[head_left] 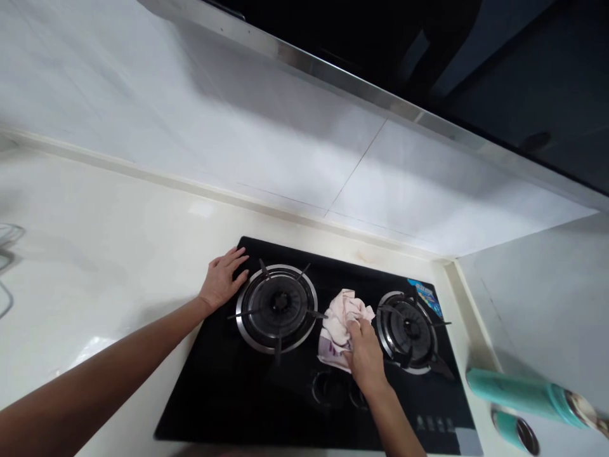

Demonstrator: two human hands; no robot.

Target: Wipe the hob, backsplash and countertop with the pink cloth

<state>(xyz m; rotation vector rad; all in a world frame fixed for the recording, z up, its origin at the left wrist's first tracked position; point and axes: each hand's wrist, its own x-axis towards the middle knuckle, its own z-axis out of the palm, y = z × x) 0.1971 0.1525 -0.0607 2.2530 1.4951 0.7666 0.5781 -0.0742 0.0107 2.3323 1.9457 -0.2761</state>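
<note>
A black glass gas hob (228, 393) with two burners is set into a cream countertop (109, 266). My left hand (222, 279) lies flat with fingers stretched out on the hob's far left corner, beside the left burner (277, 308). My right hand (365, 355) presses down on a crumpled whitish cloth (340, 320) lying on the glass between the left burner and the right burner (410, 330). Its fingers curl over the cloth. Two control knobs (333, 388) sit just in front of that hand.
A teal bottle (528, 395) lies on its side on the counter at the right, with a teal cap (516, 433) next to it. White wall tiles (238, 127) rise behind the hob, and a dark range hood (428, 51) hangs overhead. A cable (7, 254) shows at the far left.
</note>
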